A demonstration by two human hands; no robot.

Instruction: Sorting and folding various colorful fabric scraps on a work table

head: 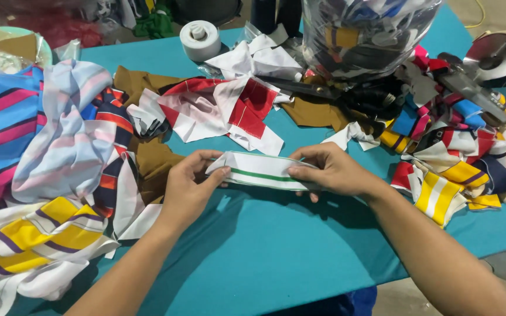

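Above the near tabletop (276, 257), left hand (191, 181) and right hand (329, 169) pinch opposite ends of a white green-striped band (262, 171), its long axis left-right.

Clear plastic bag (370, 35) at worktop's far edge: top cut off by frame, contents only blur of coloured scraps behind glare. Cutting machine (487, 70) at far right corner: partly out of frame, base buried under fabric pieces. Striped cloth pile (7, 129) cut off at left edge. White green-striped band (262, 171): ends hidden under fingers of both hands. Worktop's near edge covered by forearms.
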